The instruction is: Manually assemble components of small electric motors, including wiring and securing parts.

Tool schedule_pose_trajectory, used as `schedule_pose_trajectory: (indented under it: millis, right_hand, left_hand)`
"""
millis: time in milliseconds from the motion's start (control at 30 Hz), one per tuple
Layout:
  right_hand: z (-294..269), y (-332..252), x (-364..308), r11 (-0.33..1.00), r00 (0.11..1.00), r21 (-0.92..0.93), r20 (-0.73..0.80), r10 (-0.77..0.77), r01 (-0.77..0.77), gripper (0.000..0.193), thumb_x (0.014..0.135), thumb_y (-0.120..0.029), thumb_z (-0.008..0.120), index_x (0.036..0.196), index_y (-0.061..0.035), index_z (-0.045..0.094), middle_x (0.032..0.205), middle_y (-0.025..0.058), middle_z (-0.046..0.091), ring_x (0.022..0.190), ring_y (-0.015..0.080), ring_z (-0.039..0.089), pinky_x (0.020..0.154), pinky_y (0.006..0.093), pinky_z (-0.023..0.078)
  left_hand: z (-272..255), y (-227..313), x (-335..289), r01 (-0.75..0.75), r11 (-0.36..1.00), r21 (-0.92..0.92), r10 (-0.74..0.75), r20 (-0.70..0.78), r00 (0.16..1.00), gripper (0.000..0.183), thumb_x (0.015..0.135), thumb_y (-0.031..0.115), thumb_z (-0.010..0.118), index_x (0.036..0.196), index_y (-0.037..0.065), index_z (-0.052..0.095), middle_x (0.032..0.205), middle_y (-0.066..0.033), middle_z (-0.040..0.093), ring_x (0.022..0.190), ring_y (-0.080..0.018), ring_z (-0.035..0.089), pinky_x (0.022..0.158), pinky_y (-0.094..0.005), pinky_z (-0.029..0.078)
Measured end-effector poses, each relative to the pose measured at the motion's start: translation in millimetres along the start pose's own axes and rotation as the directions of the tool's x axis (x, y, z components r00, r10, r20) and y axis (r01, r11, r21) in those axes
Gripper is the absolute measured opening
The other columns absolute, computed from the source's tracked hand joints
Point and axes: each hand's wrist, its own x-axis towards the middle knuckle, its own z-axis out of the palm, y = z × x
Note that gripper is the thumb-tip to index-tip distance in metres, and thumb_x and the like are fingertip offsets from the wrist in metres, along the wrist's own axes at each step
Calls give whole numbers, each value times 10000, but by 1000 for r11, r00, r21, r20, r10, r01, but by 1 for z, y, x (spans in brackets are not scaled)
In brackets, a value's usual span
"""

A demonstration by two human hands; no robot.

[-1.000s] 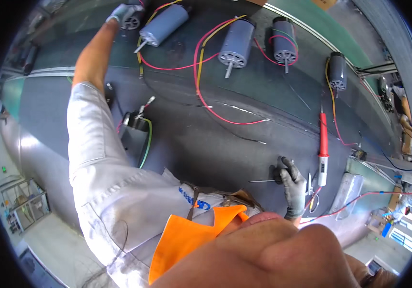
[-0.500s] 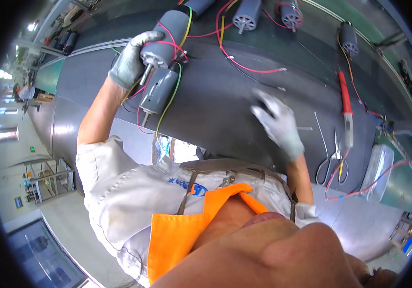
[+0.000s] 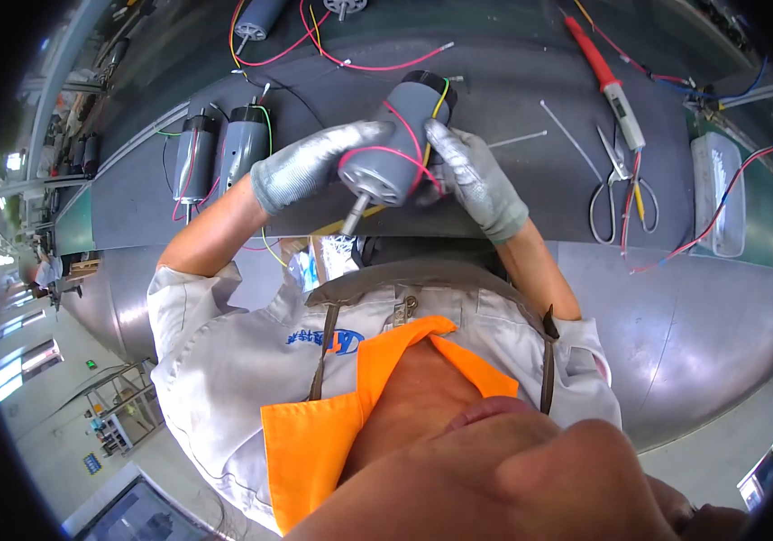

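A grey cylindrical electric motor (image 3: 402, 126) with a black end cap is held tilted above the dark bench, its bare metal shaft pointing down toward me. My gloved left hand (image 3: 319, 162) grips the motor's left side, with the fingertips partly behind it. On the opposite side, my gloved right hand (image 3: 479, 180) closes against the body, thumb near the end cap; its lower fingers are partly hidden and blurred. A pink lead wire (image 3: 377, 151) and a yellow-green wire (image 3: 441, 101) wrap loosely around the casing.
Two more motors (image 3: 195, 158) (image 3: 244, 149) lie left of my hands. Other motors (image 3: 258, 20) lie along the far edge. To the right are white cable ties (image 3: 569, 135), scissors (image 3: 614, 167), a red-and-white handheld tool (image 3: 616, 95) with a cord, and a clear plastic tray (image 3: 720, 194).
My left hand has brought the motor rightward and nearer, away from the motors at the left. My right hand has moved from above the bench onto the motor. The head view has shifted.
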Motion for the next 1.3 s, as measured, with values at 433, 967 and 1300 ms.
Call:
schedule_pose_trajectory:
  millis: [433,967,1300]
  right_hand:
    - [-7,13,-5,781,940,-601,-139,-310,169,346,892,-121,606,1216,-3,634,839,199,709,763,241,706,731,376,548]
    - [8,-26,30,638,887,-650,127,-445,413,461,856,-165,638,1295,-23,633,1104,187,723,954,222,715,859,327,549]
    - [6,-184,-92,821,967,-554,256,4,143,477,900,-168,651,1331,19,572,1031,136,722,800,138,634,709,271,493]
  left_hand:
    - [-23,-13,4,-59,741,669,44,38,998,630,1003,465,554,1404,-21,530,1356,-132,595,1269,-199,530,1084,-304,393]
    - [19,-37,59,-90,675,733,340,-200,919,831,710,359,861,1255,-120,456,1052,-189,680,961,-245,684,836,-349,545]
    - [10,-9,1,49,879,474,24,-146,989,813,755,332,868,1323,-112,494,1148,-149,685,1028,-169,655,953,-296,505]
